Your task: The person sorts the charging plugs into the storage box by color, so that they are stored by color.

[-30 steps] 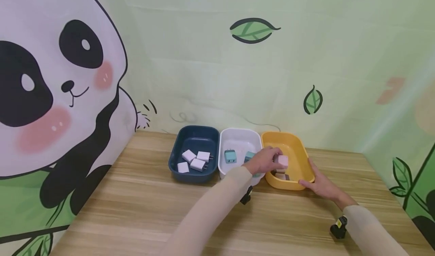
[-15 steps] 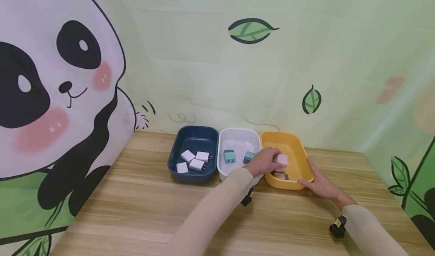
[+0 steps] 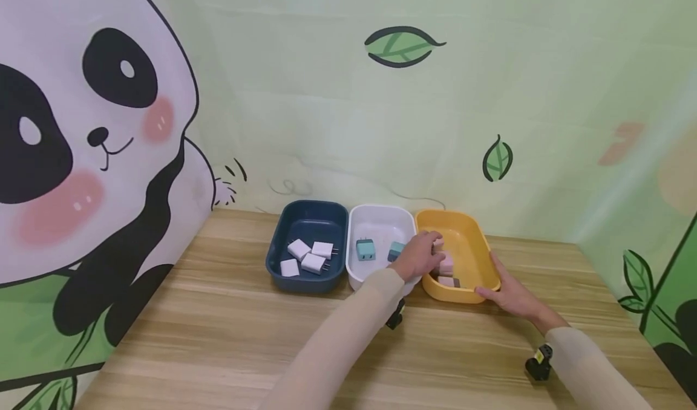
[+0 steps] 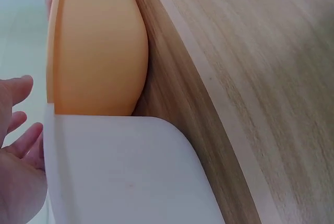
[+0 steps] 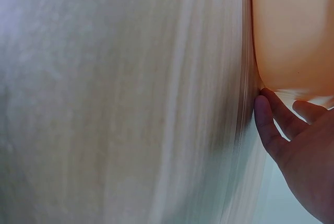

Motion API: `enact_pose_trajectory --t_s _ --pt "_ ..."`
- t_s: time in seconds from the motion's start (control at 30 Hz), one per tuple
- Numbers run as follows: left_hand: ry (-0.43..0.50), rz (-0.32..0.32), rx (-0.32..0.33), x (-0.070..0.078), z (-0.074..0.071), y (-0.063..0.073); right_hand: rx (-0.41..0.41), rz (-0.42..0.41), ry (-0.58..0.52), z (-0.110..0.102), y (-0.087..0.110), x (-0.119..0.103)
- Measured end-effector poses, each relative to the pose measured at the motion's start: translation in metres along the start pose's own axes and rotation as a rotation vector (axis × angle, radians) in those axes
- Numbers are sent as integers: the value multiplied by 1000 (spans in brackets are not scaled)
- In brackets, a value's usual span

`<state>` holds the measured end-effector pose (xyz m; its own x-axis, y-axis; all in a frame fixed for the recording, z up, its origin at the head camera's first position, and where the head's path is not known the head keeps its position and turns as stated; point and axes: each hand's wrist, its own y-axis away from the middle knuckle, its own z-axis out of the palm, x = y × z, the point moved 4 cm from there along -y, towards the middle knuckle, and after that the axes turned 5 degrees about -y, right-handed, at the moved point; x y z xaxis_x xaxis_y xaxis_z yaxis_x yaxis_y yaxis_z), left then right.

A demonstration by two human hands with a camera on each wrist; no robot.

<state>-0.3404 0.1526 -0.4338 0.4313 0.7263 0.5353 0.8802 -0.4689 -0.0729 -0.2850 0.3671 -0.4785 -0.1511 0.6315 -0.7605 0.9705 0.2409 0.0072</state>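
Note:
My left hand [image 3: 417, 259] hovers over the left side of the yellow bin [image 3: 471, 250], its fingers apart. Below and beside its fingertips several pale pink plug chargers [image 3: 446, 265] lie in the bin, partly hidden by the hand. In the left wrist view the thumb and fingers of that hand [image 4: 21, 182] stand apart above the rims, with nothing visible between them. My right hand [image 3: 513, 294] rests against the yellow bin's near right corner, thumb at the front and fingers along the side. The right wrist view shows its extended fingers touching the orange-yellow wall [image 5: 297, 36].
To the left, a white bin [image 3: 381, 216] holds teal plug chargers [image 3: 365, 250], partly covered by my left arm. A dark blue bin [image 3: 313, 211] beside it holds several white chargers [image 3: 314, 263]. The bins stand side by side on a wooden table [image 3: 245, 331] before a panda-printed backdrop.
My left hand has let go of a pink charger, which now lies in the yellow bin, and has drawn slightly left and up. The right hand stays at the bin's corner.

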Motion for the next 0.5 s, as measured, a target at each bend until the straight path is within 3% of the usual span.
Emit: enact_pose_trajectory --t_s 0.1,0.3,0.5 --pt "29 18 -3 -2 -6 3 -1 -11 1 0 0 -1" --pt "80 119 -27 -9 -20 13 -7 -24 -16 0 0 -5" --pt "51 175 -59 -15 -29 27 -3 -46 -11 3 -2 -1"
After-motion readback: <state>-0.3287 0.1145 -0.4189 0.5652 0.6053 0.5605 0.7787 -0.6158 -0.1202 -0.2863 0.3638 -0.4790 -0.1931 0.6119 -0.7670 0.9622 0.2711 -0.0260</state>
